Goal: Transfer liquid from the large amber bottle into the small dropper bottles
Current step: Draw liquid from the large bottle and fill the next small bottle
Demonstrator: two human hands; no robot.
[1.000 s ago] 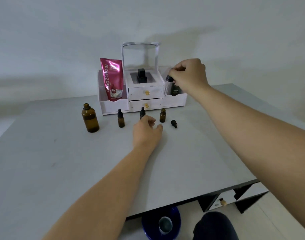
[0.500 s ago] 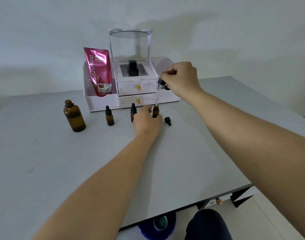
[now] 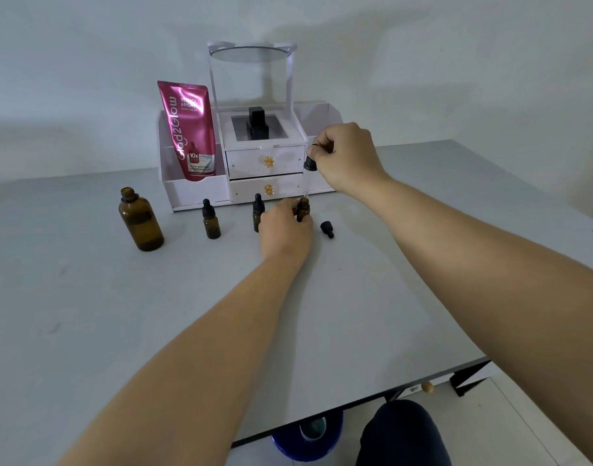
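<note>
Since a second ago, the right hand [image 3: 347, 159] has been brought down from beside the organiser, and the left hand [image 3: 285, 227] has been moved forward onto the open dropper bottle [image 3: 302, 210].

Both forearms are stretched over the near edge of the table [image 3: 86, 331]. Past the table's middle, the open dropper bottle is held upright, with the left fingers curled round its lower body. A loose black cap [image 3: 327, 228] is laid just to its right. Above the bottle, a dropper [image 3: 310, 163] is pinched at its black bulb by the right fingers. Its clear glass tube is hung with the tip at the bottle's mouth; whether the tip is inside cannot be told.

In the same row to the left are set a second capped bottle [image 3: 258, 208], a capped dropper bottle [image 3: 211, 220] and, furthest left, the uncapped large amber bottle [image 3: 140, 220]. At the far edge the white organiser [image 3: 264, 163] is stood, with a pink tube [image 3: 187, 129] in its left compartment.

The small bottle is judged light, smooth and easily tipped, so it is best steadied low on its body. The thin glass tube is likely fragile and is better handled only by the bulb.
</note>
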